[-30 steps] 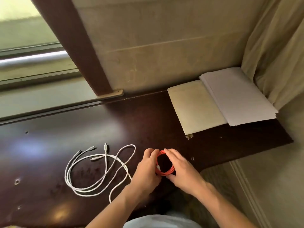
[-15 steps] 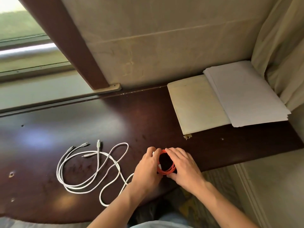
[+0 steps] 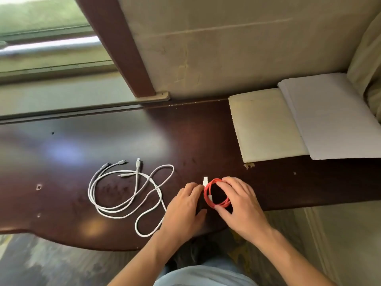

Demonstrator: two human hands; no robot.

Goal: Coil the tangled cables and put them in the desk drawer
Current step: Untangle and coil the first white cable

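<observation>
Coiled red cable (image 3: 214,195) held between both hands (image 3: 214,205).

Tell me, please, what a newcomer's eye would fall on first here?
The red cable, wound into a small coil at the desk's near edge, held between the left hand and right hand. Next, the white cable, sprawled in loose loops to its left. Then the paper stack at the far right, overlapping a notebook.
</observation>
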